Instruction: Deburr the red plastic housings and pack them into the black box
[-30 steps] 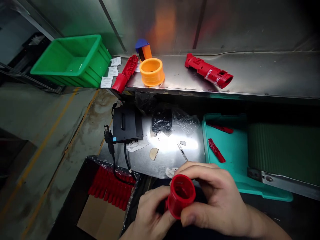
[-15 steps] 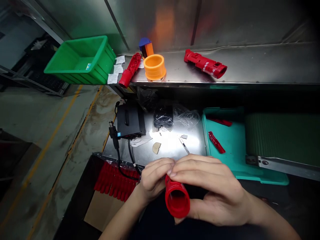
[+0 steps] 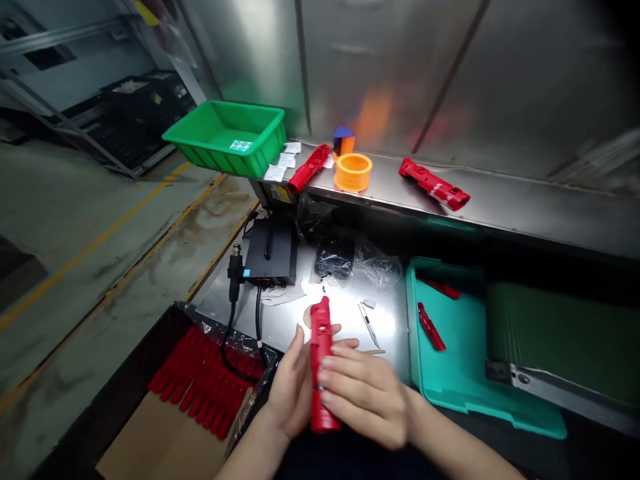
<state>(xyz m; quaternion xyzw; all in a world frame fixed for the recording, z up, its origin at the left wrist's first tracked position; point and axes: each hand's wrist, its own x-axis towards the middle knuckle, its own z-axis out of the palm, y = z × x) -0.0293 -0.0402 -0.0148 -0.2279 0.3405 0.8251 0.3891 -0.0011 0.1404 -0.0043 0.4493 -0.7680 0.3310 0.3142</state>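
Note:
A long red plastic housing [image 3: 321, 367] stands nearly upright between my hands, its wide end down. My left hand [image 3: 293, 393] cups it from the left with the fingers raised. My right hand [image 3: 363, 393] wraps across its front, and the fingers hide part of its lower half. Just behind the housing, a flat beige scrap [image 3: 307, 316] lies on the steel bench [image 3: 350, 327]. A small craft knife [image 3: 369, 325] rests to the right of my right fingers, apart from them.
A teal tray [image 3: 463, 393] holding red strips lies to the right. Behind it, a steel shelf [image 3: 505, 207] carries red housing parts and an orange ring. A green tub [image 3: 227, 137] sits at its left end. A black box [image 3: 270, 253] with cable stands left; red parts fill a carton [image 3: 200, 393].
The red housing has turned from pointing its open end at me to standing lengthwise, showing its long body. My hands have spread apart along it. The view has swung, and the shelf looks farther away.

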